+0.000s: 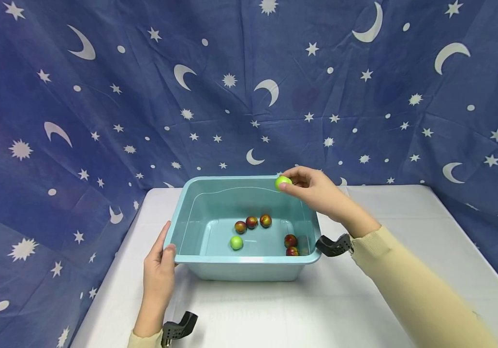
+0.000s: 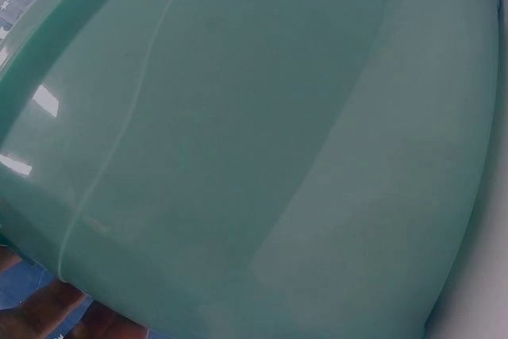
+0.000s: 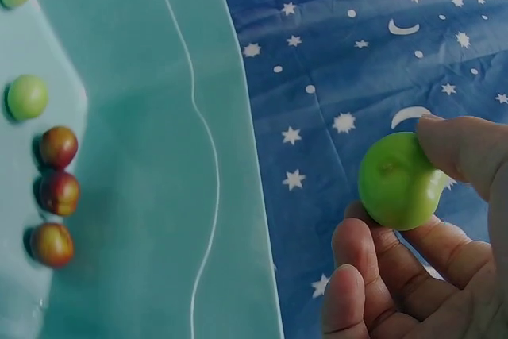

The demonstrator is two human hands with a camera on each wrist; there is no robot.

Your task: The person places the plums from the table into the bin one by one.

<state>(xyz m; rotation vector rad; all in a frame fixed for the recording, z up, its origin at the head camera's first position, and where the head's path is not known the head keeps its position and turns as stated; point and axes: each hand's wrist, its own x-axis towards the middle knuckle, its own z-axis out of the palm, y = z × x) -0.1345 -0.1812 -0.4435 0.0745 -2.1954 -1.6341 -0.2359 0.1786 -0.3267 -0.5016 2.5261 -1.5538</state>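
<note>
A light-blue plastic basin (image 1: 249, 267) stands on the white table. My left hand (image 1: 160, 270) grips its left front corner, the thumb near the rim and the fingers along the outside; in the left wrist view some fingers (image 2: 44, 311) show beyond the wall. Over the basin's back right rim, my right hand (image 1: 316, 191) pinches a small green apple (image 3: 401, 180) between thumb and fingers. Inside lie several red-yellow fruits (image 1: 251, 222), some by the back wall and two (image 1: 291, 245) at the right front. A loose green apple (image 1: 236, 242) lies left of the middle.
The white table (image 1: 388, 290) extends around the basin. Behind it and at the sides hangs a blue cloth (image 1: 231, 96) with white moons and stars. Each wrist wears a black camera mount (image 1: 335, 245).
</note>
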